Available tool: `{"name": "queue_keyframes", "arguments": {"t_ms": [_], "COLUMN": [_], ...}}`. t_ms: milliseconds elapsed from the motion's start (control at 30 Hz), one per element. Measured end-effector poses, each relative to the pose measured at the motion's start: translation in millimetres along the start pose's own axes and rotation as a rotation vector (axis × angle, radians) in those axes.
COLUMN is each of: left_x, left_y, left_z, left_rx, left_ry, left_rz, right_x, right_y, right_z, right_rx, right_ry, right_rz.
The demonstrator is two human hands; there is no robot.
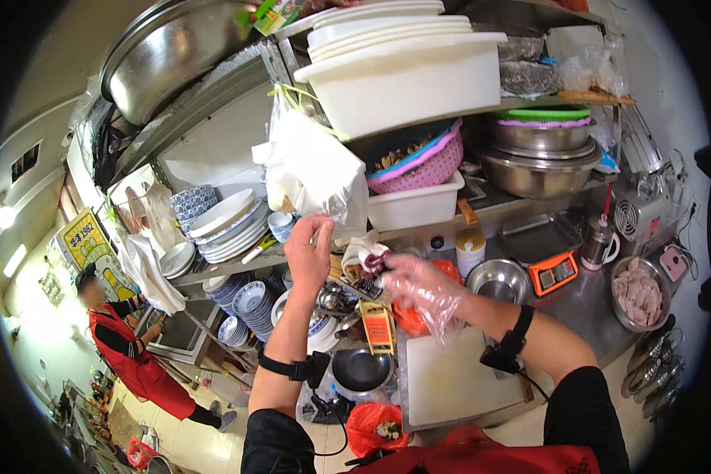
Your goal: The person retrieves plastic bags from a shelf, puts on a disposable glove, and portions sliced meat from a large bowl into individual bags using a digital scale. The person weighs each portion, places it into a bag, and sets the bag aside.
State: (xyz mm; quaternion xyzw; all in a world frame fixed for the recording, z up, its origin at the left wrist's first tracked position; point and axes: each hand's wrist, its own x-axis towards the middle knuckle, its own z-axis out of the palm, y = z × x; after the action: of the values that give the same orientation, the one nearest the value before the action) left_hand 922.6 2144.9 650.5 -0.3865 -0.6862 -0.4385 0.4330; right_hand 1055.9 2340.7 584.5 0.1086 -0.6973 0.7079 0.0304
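Observation:
My left hand (309, 252) is raised with its fingers closed at the lower edge of a clear plastic film, just under a hanging white plastic bag (314, 172). A thin clear disposable glove (441, 308) covers my right hand (418, 281), which is slightly blurred and spread above the counter, near a whitish cloth (364, 252) with a dark red part. Whether the right fingers touch anything cannot be made out. Below my right forearm lies a white cutting board (456, 373). A yellow-framed grater with an orange face (379, 326) stands between my arms.
A metal bowl (499, 281), an orange scale (552, 274) and a bowl of pale meat slices (640, 293) stand on the right. Stacked plates (252, 302) fill the left shelves. White tubs (403, 77) sit overhead. A co-worker in a red apron (136, 367) stands far left.

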Motion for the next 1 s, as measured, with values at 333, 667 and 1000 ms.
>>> {"name": "queue_keyframes", "arguments": {"t_ms": [333, 667, 1000], "left_x": [-124.7, -242.6, -248.3], "left_y": [43.4, 4.4, 96.3], "left_z": [-12.7, 24.6, 71.1], "left_rx": [-0.153, -0.436, -0.437], "left_ry": [-0.388, -0.341, -0.717], "left_rz": [-0.061, -0.665, -0.241], "right_x": [5.0, -36.7, -200.8], "right_y": [61.5, 109.0, 150.1], "right_z": [-11.7, -10.6, -42.1], "right_rx": [0.755, 0.453, -0.456], "right_ry": [-0.068, 0.445, 0.391], "right_rz": [-0.085, -0.122, 0.011]}}
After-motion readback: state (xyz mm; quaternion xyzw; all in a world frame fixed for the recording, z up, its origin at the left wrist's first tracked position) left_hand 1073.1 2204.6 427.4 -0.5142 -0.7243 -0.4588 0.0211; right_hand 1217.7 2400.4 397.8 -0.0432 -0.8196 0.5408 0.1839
